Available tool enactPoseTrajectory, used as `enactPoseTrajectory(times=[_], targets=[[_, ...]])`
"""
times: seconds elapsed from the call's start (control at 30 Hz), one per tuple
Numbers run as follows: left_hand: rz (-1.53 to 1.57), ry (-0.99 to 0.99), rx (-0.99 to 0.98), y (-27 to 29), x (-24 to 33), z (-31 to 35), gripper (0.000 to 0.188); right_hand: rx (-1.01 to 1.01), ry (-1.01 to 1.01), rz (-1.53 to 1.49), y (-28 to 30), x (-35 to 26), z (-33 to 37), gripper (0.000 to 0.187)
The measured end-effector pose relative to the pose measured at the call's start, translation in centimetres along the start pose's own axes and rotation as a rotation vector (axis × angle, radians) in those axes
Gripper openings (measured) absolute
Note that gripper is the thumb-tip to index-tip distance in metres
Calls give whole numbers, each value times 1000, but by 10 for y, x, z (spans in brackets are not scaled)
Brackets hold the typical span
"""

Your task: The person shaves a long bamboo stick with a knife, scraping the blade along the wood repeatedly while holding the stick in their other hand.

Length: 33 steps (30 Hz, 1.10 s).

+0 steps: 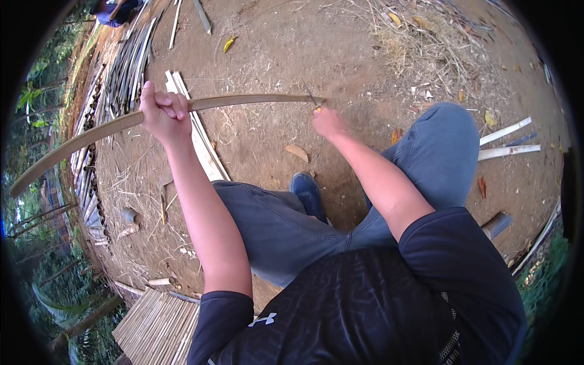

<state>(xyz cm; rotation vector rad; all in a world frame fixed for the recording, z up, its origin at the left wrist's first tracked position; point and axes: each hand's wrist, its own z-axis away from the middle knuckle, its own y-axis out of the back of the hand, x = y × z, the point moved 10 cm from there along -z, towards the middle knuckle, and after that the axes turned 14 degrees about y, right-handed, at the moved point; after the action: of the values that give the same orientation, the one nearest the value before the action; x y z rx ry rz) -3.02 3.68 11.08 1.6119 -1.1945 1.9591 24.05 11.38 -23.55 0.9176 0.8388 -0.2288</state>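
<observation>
A long, flat bamboo strip [255, 100] stretches across in front of me, from the far left to just past the middle. My left hand [163, 115] is closed around it, with the fingers curled over the strip. At its right end, my right hand [331, 124] is closed on a knife [309, 91]. The thin blade points up and away, crossing the strip close to its tip. A bit of yellow shows at the knife's handle; the rest is covered by my fingers. Whether the edge is cutting into the bamboo, I cannot tell.
Pale split strips [204, 149] lie on the dirt beyond my left knee. Stacked bamboo [131, 67] lines the left side, and a slatted bamboo platform [159, 325] is at lower left. Shavings [426, 52] are heaped far right. A person [112, 12] is at the far left.
</observation>
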Motion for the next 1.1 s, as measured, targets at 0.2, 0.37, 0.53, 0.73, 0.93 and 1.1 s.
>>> enactPoseTrajectory(times=[0.2,0.37,0.53,0.73,0.93,1.1], targets=[[-2,-5,66,10,-3,-4,46,-29,150,-64,3,-62,25,36],[22,7,143,23,-1,-7,43,-28,7,-56,-6,-9,0,36],[0,-14,147,24,-1,-5,43,-36,68,-7,14,-64,17,35],[-7,-19,141,18,1,-5,42,-134,-10,42,2,-20,3,33],[13,-13,146,18,-2,-3,41,-6,26,39,2,-29,6,31],[13,-9,183,28,-1,-1,41,-56,-54,21,-2,-9,4,31]])
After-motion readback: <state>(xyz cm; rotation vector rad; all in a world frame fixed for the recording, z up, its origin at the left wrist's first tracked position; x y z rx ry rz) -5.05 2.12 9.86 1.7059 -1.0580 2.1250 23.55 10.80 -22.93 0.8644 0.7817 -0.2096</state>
